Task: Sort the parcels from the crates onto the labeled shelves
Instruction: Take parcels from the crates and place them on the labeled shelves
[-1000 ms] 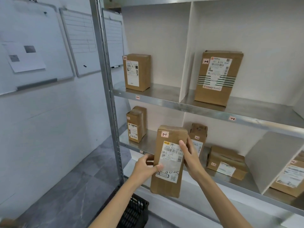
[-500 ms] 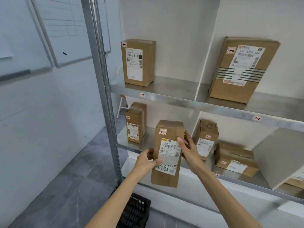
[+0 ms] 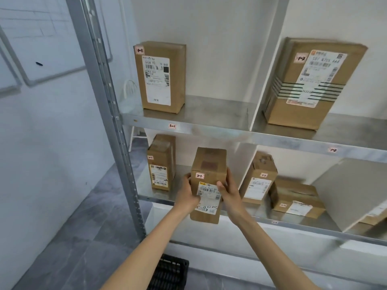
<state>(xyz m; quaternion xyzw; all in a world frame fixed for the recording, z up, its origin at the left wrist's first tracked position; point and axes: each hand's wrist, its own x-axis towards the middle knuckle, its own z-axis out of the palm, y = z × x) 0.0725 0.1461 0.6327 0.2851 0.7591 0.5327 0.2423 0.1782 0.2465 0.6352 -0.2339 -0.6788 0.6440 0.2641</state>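
Grey steel shelves fill my view, with the biggest box at two o'clock in the upper right bay. A black crate sits at six o'clock on the floor. I hold the parcel upright at the lower left bay's front edge. My left hand is curled round its left side and my right hand round its right. Its 2-1 tag faces me.

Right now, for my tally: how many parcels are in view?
7. Held parcel between left hand and right hand; top shelf: 1-1 parcel, 1-2 parcel; lower shelf: left parcel, upright parcel, flat parcel, corner parcel behind the divider; more may hide there.
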